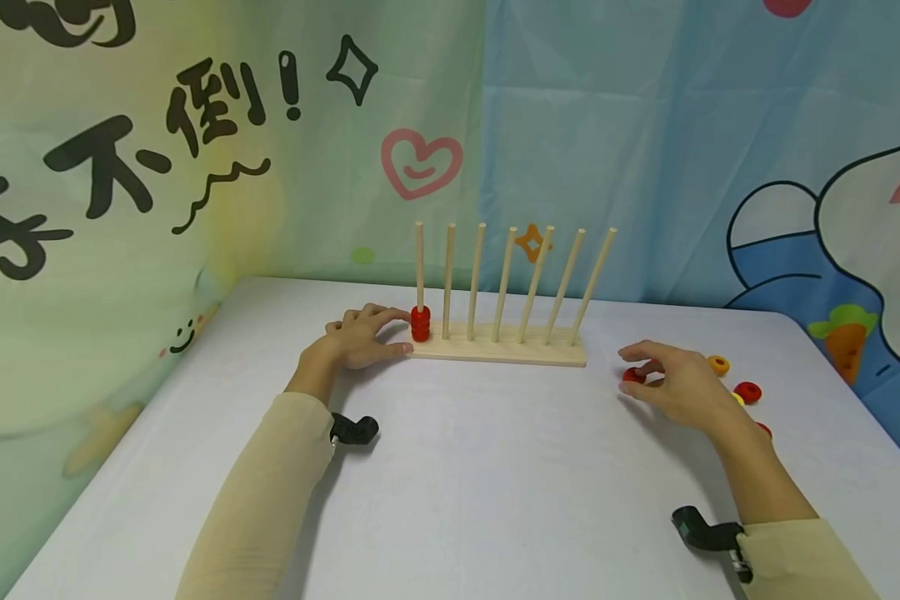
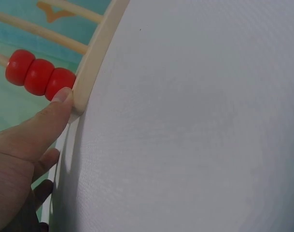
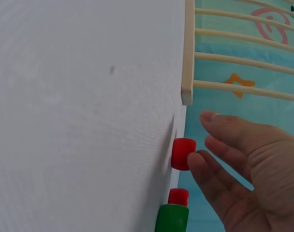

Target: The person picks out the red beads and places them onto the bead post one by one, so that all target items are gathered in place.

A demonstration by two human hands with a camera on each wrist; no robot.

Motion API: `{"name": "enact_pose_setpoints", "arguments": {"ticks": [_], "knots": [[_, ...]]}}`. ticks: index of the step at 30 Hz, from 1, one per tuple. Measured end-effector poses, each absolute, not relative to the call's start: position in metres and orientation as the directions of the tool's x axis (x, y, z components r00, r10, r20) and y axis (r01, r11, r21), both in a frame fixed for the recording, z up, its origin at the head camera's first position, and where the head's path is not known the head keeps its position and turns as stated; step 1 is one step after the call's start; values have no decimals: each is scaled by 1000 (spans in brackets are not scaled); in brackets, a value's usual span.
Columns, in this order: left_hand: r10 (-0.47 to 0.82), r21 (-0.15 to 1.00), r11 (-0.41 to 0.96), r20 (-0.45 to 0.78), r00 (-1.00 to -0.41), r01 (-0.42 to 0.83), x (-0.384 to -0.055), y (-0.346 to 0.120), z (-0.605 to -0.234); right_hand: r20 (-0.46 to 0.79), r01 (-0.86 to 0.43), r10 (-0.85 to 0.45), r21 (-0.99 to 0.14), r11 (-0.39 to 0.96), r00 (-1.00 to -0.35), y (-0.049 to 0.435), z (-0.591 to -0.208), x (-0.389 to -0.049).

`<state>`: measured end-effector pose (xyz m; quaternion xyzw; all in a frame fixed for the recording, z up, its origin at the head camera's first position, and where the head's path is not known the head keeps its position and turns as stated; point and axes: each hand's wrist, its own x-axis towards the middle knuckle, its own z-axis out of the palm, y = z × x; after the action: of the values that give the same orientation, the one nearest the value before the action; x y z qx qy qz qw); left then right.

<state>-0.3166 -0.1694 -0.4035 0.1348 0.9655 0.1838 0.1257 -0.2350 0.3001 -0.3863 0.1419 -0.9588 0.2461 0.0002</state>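
A pale wooden stand (image 1: 495, 357) carries a row of several upright pegs. Three red beads (image 2: 39, 76) are stacked on its leftmost peg. My left hand (image 1: 363, 337) lies at that end of the stand, its thumb touching the base corner beside the lowest bead and its other fingers loosely bent. To the right of the stand, my right hand (image 1: 678, 382) is over a loose red bead (image 3: 182, 153). One fingertip overlaps this bead in the right wrist view, while the thumb stands apart from it.
Beside and behind the right hand lie an orange bead (image 1: 718, 365), another red bead (image 1: 747, 392) and a partly covered yellow bead (image 1: 738, 400). A green bead (image 3: 172, 220) shows in the right wrist view. A printed cloth (image 1: 607, 100) hangs behind the white table (image 1: 495, 483).
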Motion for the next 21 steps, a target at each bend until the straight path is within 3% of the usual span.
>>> {"name": "enact_pose_setpoints", "arguments": {"ticks": [14, 21], "knots": [[303, 384, 899, -196, -933, 211, -315, -169, -404, 83, -255, -242, -416, 873, -967, 300, -389, -234], [304, 385, 898, -200, -931, 211, -316, -169, -403, -4, -186, -206, -411, 893, -979, 299, -389, -234]]}}
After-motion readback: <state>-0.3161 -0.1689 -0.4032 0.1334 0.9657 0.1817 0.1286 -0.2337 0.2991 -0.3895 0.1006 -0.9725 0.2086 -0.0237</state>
